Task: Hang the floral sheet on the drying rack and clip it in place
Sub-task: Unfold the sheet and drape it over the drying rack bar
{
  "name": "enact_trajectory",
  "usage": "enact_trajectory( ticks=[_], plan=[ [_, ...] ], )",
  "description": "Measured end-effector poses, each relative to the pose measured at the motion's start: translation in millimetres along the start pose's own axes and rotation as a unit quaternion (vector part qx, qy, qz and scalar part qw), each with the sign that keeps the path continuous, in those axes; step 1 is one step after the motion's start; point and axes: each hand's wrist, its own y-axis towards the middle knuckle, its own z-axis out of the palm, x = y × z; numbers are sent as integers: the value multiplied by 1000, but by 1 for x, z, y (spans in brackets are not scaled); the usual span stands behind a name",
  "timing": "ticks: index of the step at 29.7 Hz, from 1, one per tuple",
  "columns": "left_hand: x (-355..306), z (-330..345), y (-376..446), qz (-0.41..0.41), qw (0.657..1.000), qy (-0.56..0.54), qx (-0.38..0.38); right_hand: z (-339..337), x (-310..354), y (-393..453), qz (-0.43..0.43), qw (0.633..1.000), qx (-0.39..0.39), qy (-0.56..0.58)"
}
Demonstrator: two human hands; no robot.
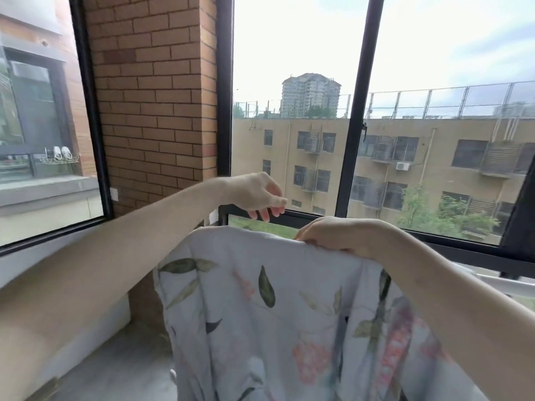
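Your right hand (333, 235) pinches the top edge of the floral sheet (275, 308), fingers curled over the fold. Your left hand (257, 195) hovers just above that edge, fingers loosely spread and holding nothing. The sheet hangs straight down in front of you, its top edge running left to right and its long axis vertical. A white rack rail (498, 282) shows at the right, beyond your forearm. You seem to be mid-hang: the next move likely calls for the left hand to catch the free corner and spread the edge along the rail. No clip is visible.
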Motion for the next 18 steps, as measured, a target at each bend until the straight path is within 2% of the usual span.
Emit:
enact_trajectory(
  ticks=[2, 4, 6, 8, 10, 12, 14, 17, 18],
  plan=[
    [-15, 12, -27, 31, 998, -53, 27, -1, 1, 0, 14, 1000, -22, -2],
    [-13, 30, -49, 33, 999, 22, 35, 0, 2, 3, 18, 998, -57, -4],
    [-6, 51, -63, 29, 991, 130, 4, 2, 0, 6, 7, 993, -114, 27],
    [2, 62, -65, 40, 986, 153, -57, 3, -1, 6, -47, 978, -192, 60],
    [5, 62, -64, 52, 981, 167, -87, 8, -5, -4, -149, 936, -308, 87],
    [5, 60, -61, 61, 977, 183, -90, 23, -14, -28, -258, 861, -425, 110],
    [6, 58, -60, 63, 976, 189, -88, 46, -32, -48, -333, 811, -470, 104],
    [4, 57, -59, 67, 976, 185, -92, 72, -75, -66, -375, 763, -526, 23],
    [1, 63, -53, 76, 978, 174, -88, 78, -99, -74, -363, 755, -547, -3]
  ],
)
